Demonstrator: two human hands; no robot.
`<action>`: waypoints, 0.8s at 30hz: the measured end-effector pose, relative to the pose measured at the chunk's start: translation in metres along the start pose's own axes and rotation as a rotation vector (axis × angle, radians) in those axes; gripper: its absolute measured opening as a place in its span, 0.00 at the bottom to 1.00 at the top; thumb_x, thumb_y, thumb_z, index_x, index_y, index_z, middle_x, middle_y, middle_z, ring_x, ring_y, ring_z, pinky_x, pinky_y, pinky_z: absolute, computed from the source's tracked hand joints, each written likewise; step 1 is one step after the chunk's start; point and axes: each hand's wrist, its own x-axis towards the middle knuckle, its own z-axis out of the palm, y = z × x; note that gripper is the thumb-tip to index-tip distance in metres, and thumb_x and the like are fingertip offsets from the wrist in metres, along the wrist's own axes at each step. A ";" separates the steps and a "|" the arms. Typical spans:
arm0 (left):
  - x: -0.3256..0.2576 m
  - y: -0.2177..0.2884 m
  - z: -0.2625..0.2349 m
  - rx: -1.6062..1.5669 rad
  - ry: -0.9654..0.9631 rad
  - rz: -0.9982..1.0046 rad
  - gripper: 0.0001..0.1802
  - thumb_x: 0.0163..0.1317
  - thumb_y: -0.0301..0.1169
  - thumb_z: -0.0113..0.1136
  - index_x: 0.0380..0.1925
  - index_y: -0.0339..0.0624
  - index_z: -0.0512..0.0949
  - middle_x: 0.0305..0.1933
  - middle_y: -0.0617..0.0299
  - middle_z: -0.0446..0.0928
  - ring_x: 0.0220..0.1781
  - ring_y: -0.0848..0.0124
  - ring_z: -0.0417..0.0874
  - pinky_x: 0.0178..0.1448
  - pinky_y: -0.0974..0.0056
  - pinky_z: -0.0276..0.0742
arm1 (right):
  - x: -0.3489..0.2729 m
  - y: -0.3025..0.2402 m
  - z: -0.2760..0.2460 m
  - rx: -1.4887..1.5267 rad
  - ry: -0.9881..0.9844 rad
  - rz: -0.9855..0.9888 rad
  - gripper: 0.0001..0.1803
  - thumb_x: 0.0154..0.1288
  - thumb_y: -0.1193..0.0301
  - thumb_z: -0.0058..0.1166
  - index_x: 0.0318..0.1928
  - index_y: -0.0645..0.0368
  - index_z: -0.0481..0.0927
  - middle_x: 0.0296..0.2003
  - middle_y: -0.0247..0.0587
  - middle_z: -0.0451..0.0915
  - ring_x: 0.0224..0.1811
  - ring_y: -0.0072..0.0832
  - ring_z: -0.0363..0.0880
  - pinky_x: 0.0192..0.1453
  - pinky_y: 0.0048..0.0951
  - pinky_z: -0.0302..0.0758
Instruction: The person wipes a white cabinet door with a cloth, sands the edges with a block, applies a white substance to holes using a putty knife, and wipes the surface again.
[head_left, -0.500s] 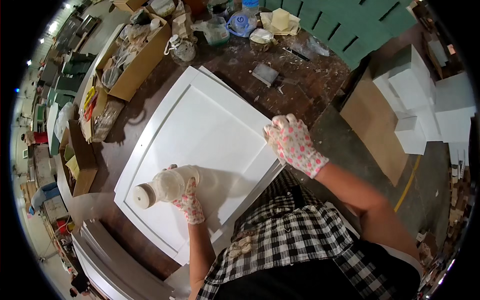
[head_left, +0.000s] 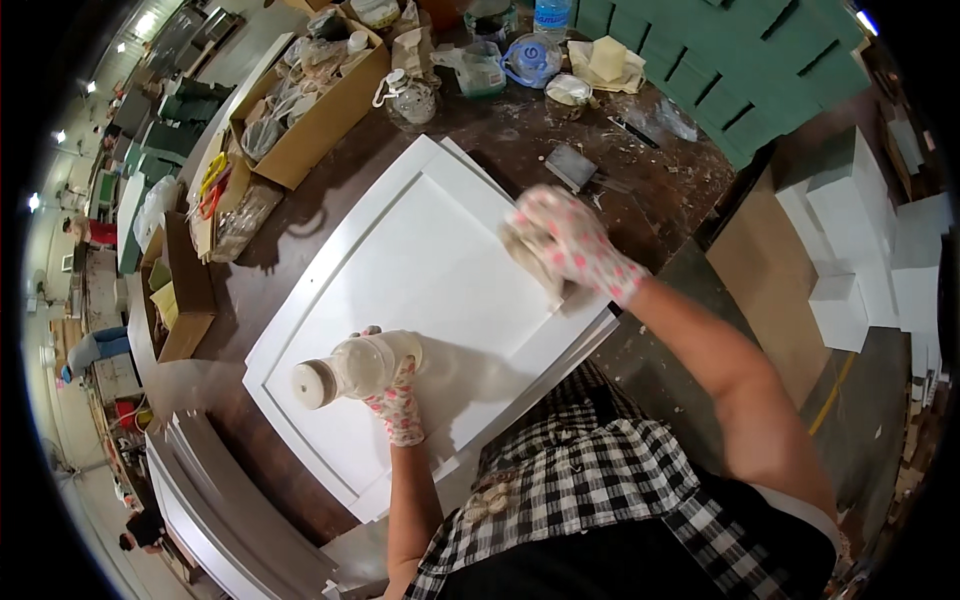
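Observation:
A white panel (head_left: 420,260) with a raised border lies on the dark worktable, on top of another white panel. In my left hand (head_left: 400,412), gloved in white with pink dots, is a clear plastic bottle (head_left: 368,365) with a white cap. The bottle tilts, cap pointing left, above the near left part of the panel. My right hand (head_left: 578,240), in a matching glove, is closed on a beige cloth (head_left: 522,262) at the panel's right border; the hand is slightly blurred.
Bottles and jars (head_left: 533,62) line the table's far side, near a grey block (head_left: 571,167). Cardboard boxes (head_left: 325,135) of bagged items stand at the left, with scissors (head_left: 212,185). White curved parts (head_left: 225,510) are stacked at lower left. White boxes (head_left: 838,305) stand at the right.
My right hand has moved inward and away from me along the panel's right border, and the cloth now shows beneath it. The left hand still holds the bottle. The whole view has shifted slightly.

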 end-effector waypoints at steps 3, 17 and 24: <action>0.001 0.006 0.007 -0.003 -0.016 0.018 0.41 0.51 0.48 0.72 0.60 0.39 0.66 0.54 0.56 0.74 0.54 0.64 0.76 0.57 0.59 0.75 | 0.045 0.012 0.030 -0.038 -0.083 -0.083 0.11 0.56 0.67 0.57 0.40 0.54 0.79 0.43 0.36 0.74 0.48 0.36 0.71 0.52 0.37 0.72; 0.000 0.004 0.006 -0.074 -0.022 -0.044 0.37 0.51 0.40 0.72 0.59 0.37 0.69 0.55 0.56 0.74 0.55 0.64 0.76 0.57 0.60 0.76 | -0.104 -0.124 0.040 -0.151 -0.448 0.211 0.15 0.59 0.61 0.51 0.45 0.51 0.77 0.44 0.41 0.74 0.48 0.36 0.72 0.53 0.39 0.73; -0.003 0.033 -0.026 -0.101 -0.052 -0.093 0.36 0.48 0.33 0.74 0.57 0.39 0.69 0.55 0.55 0.75 0.55 0.63 0.76 0.59 0.58 0.76 | -0.108 -0.056 0.022 -0.030 0.075 0.044 0.09 0.61 0.67 0.52 0.40 0.54 0.80 0.42 0.37 0.79 0.46 0.33 0.75 0.53 0.36 0.72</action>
